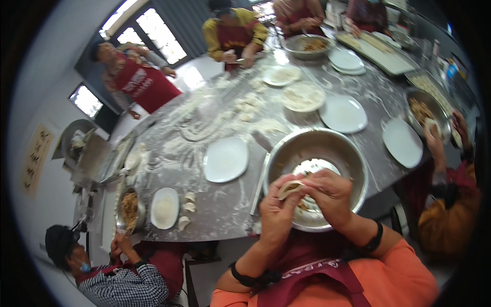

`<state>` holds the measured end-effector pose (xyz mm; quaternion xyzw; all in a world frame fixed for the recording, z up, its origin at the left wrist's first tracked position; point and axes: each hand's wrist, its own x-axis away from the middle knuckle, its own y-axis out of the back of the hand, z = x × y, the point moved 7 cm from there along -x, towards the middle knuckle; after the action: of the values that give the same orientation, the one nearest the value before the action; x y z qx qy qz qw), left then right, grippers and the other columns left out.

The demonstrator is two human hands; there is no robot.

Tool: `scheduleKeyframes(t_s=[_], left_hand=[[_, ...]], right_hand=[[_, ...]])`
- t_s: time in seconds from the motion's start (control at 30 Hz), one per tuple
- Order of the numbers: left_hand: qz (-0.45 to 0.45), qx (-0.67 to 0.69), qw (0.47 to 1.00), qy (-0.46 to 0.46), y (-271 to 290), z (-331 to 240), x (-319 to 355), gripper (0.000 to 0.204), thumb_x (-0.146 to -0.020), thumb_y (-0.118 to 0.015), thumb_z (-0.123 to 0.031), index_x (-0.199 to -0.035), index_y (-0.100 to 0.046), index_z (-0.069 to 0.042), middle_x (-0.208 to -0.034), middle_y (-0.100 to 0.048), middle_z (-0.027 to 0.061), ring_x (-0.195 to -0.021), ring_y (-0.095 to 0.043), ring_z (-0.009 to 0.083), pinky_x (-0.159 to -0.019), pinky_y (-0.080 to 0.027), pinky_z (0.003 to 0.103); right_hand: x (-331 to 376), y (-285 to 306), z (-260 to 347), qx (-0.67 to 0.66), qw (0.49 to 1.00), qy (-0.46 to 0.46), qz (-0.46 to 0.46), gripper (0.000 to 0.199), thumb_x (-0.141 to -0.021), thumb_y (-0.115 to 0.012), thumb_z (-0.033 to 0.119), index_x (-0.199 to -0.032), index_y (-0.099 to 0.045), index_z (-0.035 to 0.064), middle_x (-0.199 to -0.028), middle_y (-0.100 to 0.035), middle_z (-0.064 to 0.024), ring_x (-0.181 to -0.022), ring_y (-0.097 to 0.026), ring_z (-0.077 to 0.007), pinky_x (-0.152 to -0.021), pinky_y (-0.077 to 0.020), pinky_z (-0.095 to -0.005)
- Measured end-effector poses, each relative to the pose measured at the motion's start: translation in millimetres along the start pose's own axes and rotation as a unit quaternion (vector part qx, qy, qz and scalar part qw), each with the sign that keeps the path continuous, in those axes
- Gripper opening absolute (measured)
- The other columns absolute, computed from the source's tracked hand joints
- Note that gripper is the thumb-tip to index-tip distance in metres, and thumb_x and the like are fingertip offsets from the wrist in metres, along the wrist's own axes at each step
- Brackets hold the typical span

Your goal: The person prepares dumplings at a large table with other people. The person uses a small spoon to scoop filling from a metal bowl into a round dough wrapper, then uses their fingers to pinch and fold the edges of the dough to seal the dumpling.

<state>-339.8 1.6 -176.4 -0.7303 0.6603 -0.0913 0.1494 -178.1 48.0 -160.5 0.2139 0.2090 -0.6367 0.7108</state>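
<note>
From the head view I see a wide steel table (215, 225) dusted with flour, white plates (225, 159) spread across it, and windows (153, 25) bright on the far wall. Other people in red aprons work around the edge; one at lower left bends over a small bowl of filling (129, 207) beside a plate (164, 207) with finished dumplings (186, 209) lying next to it.

My two forearms come up from the lower edge and meet over a large steel bowl (327, 146) at the table's near rim. My left hand (276, 212) and right hand (331, 193) are curled toward each other, fingers closed on a dumpling wrapper (289, 188) held between them above the bowl.

The wrapper is pale, folded half shut, with a dark filling showing in its open seam. I cannot tell how far it is sealed.
</note>
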Motion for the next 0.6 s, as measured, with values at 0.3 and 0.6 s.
scheduleKeyframes(t_s=[0.3,0.6], left_hand=[[0.008,-0.123,0.989,-0.076,-3.3,3.6,1.1,0.045,-0.117,-0.063,-0.006,-0.16,-0.053,0.005,-0.155,-0.067,0.0186,-0.135,-0.07,0.0241,-0.116,-0.06,0.037],[0.095,-0.257,0.948,-0.16,6.3,-0.5,0.0,0.044,-0.113,-0.065,0.002,-0.157,-0.057,0.004,-0.16,-0.065,0.0231,-0.134,-0.073,0.0267,-0.112,-0.062,0.039]], right_hand=[[1.6,3.5,-9.4,-0.001,0.999,0.025,0.02,0.029,-0.089,-0.092,0.003,-0.117,-0.086,0.0007,-0.099,-0.08,-0.0145,-0.084,-0.077,-0.0249,-0.074,-0.0606,-0.0357],[-6.0,4.0,4.6,-0.001,0.997,0.069,0.036,0.027,-0.085,-0.093,-0.001,-0.111,-0.086,0.0039,-0.099,-0.078,-0.0117,-0.089,-0.076,-0.0269,-0.075,-0.0601,-0.036]])
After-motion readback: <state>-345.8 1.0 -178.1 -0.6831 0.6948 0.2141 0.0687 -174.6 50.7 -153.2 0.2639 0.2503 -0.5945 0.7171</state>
